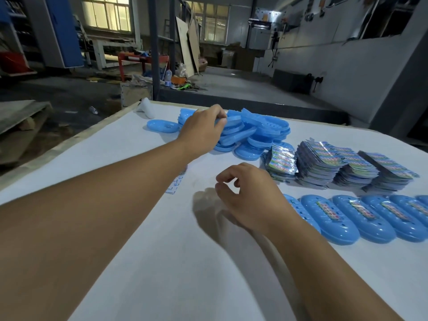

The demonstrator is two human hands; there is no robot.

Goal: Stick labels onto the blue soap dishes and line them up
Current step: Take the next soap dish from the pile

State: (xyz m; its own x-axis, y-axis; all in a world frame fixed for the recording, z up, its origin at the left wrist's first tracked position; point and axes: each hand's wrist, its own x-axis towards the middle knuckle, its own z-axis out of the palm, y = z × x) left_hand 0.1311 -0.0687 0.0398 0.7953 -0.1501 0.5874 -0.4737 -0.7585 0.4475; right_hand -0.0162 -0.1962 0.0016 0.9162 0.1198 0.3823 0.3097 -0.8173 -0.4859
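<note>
The fingers of the right hand hang loosely curled above the white surface, grasping nothing, just left of the row of labelled soap dishes. Beyond lie the label stacks. Farther off, the left hand pinches one dish atop the unlabelled pile. It should probably lift a single dish cleanly without toppling its neighbours.

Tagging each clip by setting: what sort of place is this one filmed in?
Most likely a small factory or workshop packing floor. A white worktable holds a heap of blue soap dishes and stacks of printed labels, with a row of labelled dishes set out; behind are bare concrete flooring, leaning boards and metal equipment.
</note>
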